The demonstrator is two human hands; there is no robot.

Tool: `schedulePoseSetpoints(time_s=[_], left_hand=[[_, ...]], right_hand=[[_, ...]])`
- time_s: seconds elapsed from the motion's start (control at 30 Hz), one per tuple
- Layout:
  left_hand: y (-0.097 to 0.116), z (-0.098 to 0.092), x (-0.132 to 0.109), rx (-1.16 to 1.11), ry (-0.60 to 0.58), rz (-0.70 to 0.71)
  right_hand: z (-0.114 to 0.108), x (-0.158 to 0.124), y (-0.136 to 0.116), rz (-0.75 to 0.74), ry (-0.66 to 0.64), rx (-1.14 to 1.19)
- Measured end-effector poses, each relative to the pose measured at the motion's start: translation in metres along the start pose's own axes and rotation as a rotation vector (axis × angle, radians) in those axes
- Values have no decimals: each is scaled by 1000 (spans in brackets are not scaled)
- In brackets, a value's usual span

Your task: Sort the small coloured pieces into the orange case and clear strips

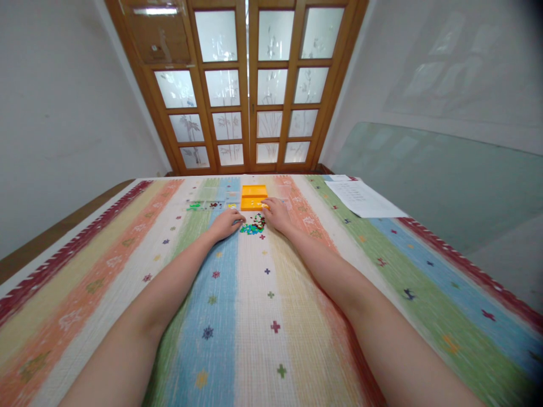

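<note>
A pile of small blue, green and dark red pieces [253, 228] lies on the striped tablecloth between my hands. My left hand [228, 223] rests at the pile's left side, its fingers curled together; anything between the fingertips is too small to make out. At the right, my right hand [278, 215] reaches over the near right corner of an opened orange box [254, 191], with finger and thumb apart. Some small pale pieces [255, 204] show in the box's near half. Left of the box stands a clear compartment tray [206, 197] holding green, dark red and yellow pieces.
Printed white paper sheets [362, 198] lie at the far right of the table. A patterned tablecloth [271, 350] covers the table. Beyond its far edge are wooden glazed doors [250, 85], with a frosted glass panel [445, 175] at the right wall.
</note>
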State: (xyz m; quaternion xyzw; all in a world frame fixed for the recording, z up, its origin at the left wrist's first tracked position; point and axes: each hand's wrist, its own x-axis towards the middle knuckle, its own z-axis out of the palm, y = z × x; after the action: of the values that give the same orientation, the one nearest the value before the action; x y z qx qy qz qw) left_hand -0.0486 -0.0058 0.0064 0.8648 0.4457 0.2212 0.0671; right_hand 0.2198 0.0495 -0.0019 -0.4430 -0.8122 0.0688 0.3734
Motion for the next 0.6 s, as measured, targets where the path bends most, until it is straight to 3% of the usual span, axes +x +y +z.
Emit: schedulePoseSetpoints(time_s=[0.33,0.6], left_hand=[[0,2,0,56,28,-28],[-2,2,0,140,65,-92]], right_hand=[[7,-3,-4,-129,-23,-56],[6,-9,-26,-336,-169,-31]])
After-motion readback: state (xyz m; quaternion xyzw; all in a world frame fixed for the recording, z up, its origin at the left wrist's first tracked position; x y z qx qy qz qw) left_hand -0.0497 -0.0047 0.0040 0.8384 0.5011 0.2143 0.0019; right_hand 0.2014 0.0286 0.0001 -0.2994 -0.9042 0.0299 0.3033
